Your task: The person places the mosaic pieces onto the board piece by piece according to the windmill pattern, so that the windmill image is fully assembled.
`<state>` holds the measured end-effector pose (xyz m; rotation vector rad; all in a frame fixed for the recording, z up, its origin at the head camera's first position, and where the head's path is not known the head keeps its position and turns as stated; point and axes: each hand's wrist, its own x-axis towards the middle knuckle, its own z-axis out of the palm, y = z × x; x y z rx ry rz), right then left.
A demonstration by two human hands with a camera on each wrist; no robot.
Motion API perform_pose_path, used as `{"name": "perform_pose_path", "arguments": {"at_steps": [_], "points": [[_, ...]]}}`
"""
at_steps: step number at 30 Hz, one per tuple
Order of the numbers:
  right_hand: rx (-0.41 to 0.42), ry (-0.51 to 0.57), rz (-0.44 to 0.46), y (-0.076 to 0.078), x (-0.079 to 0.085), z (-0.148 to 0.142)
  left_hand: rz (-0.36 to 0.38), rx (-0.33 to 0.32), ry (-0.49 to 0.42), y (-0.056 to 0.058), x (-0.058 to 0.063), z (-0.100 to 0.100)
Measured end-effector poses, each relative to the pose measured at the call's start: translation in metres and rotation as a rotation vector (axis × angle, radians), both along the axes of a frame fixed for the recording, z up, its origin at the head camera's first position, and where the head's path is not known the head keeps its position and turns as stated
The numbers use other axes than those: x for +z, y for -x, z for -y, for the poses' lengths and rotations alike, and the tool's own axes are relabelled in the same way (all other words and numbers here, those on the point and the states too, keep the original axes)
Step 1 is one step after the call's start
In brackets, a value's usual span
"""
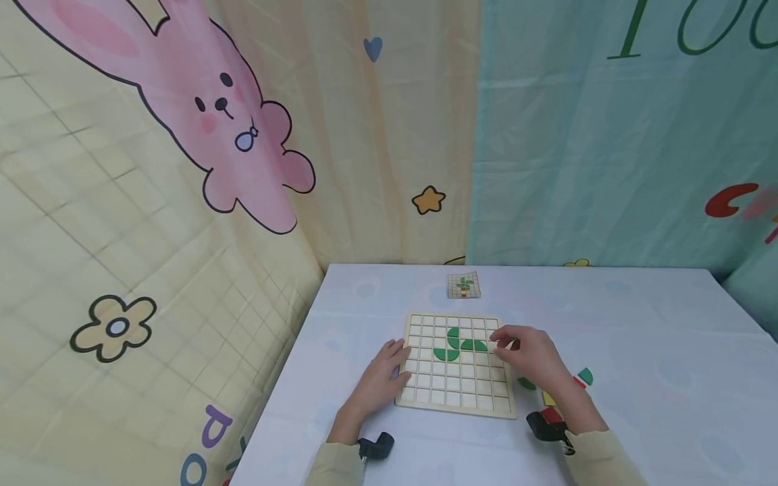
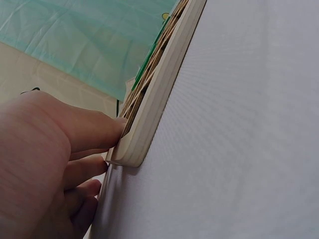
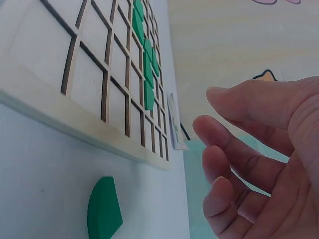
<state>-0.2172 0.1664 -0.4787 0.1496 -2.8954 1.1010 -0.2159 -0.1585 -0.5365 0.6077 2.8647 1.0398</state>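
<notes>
A pale wooden grid board [image 1: 452,399] lies on the white table. Several green quarter-round pieces [image 1: 479,345] sit in cells around its middle. My left hand [image 1: 381,378] rests at the board's left edge; in the left wrist view the thumb [image 2: 107,130] touches the frame near a corner. Over the right edge of the board hovers my right hand [image 1: 533,352], its fingers loosely bent. The right wrist view shows a gap between thumb and fingertips [image 3: 212,127], with nothing held. Beside the board, below that hand, lies a loose green piece [image 3: 103,209].
Behind the board lies a small card [image 1: 464,285] printed with a grid pattern. Near the right wrist are a yellow piece [image 1: 549,399], a red piece [image 1: 552,414] and another green piece [image 1: 585,375], partly hidden by the arm. Printed curtains [image 1: 419,121] hang behind the table.
</notes>
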Motion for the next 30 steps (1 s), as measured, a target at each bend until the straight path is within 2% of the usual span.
{"name": "perform_pose_path", "arguments": {"at_steps": [11,16,22,30], "points": [[0.000,-0.061,0.076,-0.009,-0.010,-0.027,0.004,-0.001,0.013,0.001,0.001,0.002],[-0.006,-0.098,0.138,-0.013,-0.013,-0.037,-0.004,-0.012,0.018,0.001,0.001,0.001],[0.042,-0.115,0.198,-0.016,-0.013,-0.047,0.000,-0.010,0.003,0.001,0.001,0.001],[0.096,-0.126,0.209,-0.016,-0.019,-0.053,0.007,0.000,0.007,0.000,-0.001,0.001]]}}
